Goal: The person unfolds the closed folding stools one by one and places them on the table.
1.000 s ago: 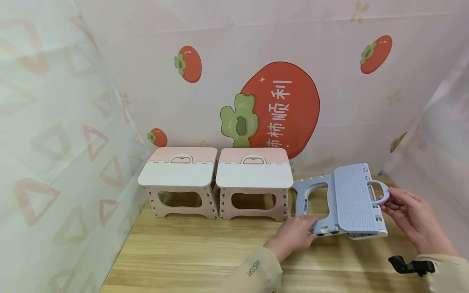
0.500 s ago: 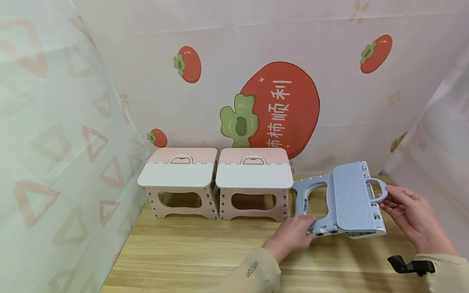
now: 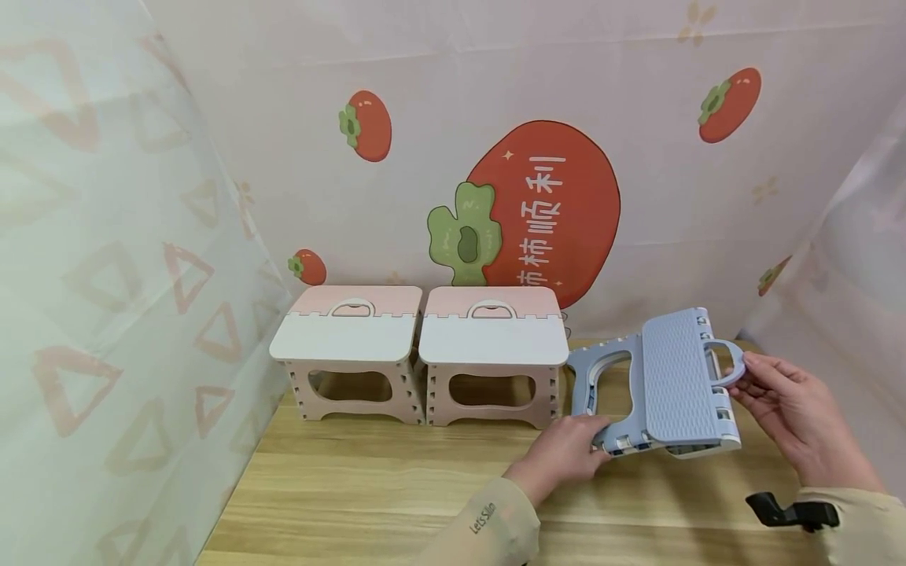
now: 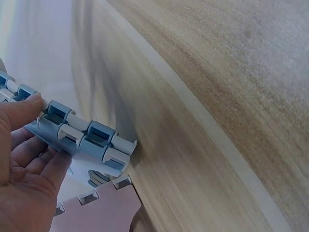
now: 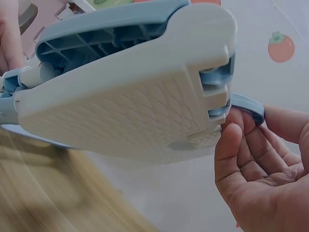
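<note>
A blue and white folding stool (image 3: 681, 377) lies tipped on its side at the right of the head view, partly folded, its textured top half facing up. My left hand (image 3: 566, 456) grips the hinged edge near its legs; the left wrist view shows the thumb over the blue and white hinge (image 4: 99, 137) and the fingers beneath. My right hand (image 3: 800, 417) holds the blue carry handle (image 3: 738, 365) at the far end, fingers hooked through its loop. In the right wrist view the white half of the seat (image 5: 130, 101) hangs below the blue half, at an angle to it.
Two pink and white folding stools, a left one (image 3: 347, 338) and a middle one (image 3: 491, 339), stand unfolded side by side against the back wall. The middle one is close beside the blue stool. All are on a wood-grain table (image 3: 340, 487); printed sheets (image 3: 453, 71) hang behind and at both sides.
My right hand has moved slightly left with the handle, and the stool's handle end has shifted left and a little up. My left hand keeps its grip almost in place.
</note>
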`<action>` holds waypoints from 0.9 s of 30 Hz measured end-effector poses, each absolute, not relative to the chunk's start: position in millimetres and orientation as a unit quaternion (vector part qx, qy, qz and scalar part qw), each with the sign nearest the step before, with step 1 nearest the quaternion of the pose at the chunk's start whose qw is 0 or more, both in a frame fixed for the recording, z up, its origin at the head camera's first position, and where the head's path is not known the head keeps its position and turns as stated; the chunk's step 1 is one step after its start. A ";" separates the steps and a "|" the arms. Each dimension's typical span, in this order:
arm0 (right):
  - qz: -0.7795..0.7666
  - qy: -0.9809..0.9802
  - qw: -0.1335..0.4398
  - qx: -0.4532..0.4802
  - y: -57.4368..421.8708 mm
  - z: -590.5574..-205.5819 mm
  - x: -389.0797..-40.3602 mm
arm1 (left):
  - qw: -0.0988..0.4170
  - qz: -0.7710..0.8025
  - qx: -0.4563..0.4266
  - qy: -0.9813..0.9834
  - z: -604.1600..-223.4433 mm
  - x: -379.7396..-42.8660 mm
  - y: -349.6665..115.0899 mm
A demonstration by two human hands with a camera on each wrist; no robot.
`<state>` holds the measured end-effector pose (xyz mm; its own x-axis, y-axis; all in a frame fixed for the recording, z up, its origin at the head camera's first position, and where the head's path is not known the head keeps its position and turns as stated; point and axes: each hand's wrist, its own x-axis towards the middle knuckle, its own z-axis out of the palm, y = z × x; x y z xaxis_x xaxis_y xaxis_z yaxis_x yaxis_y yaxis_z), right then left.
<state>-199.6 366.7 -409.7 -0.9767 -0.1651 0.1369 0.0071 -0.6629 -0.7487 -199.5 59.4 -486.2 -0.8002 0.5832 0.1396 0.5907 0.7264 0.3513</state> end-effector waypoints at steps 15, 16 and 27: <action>-0.909 0.402 0.041 -0.105 359.7 -401.7 -199.9 | -0.001 -0.218 -0.306 -0.927 -485.0 -197.3 58.5; -0.909 0.401 0.042 -0.107 359.5 -401.4 -199.9 | 0.000 -0.219 -0.307 -0.926 -485.1 -197.3 58.3; -0.909 0.399 0.040 -0.113 355.3 -397.8 -201.0 | 0.008 -0.221 -0.319 -0.922 -486.4 -198.0 56.4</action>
